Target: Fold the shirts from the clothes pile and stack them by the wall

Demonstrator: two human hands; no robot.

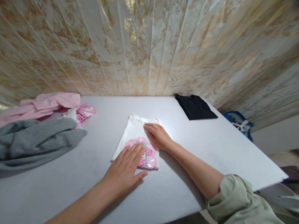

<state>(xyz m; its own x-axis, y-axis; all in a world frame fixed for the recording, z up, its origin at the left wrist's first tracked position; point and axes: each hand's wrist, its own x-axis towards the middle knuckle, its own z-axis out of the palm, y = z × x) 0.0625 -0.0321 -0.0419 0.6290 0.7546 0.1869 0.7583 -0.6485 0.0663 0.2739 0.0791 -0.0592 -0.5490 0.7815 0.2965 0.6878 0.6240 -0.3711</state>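
Observation:
A white T-shirt [125, 133] lies folded on the table in front of me, its collar pointing away. Its front carries a pink sequined picture [151, 157]. Across the lower left of the shirt rests my left hand [126, 165], flat, with the thumb spread and part of the picture hidden beneath it. My right hand [158, 135] lies on the shirt's upper right side, fingers stretched out and pointing left. Neither hand grasps the cloth; both touch it from above.
A folded black shirt [196, 107] lies at the table's [98, 183] back right. To the left are a grey garment [42, 140], a pink garment [51, 101] and a pink-and-white patterned cloth [85, 112]. A blue bag [240, 123] stands beyond the right edge. A gold-patterned curtain [140, 46] hangs behind.

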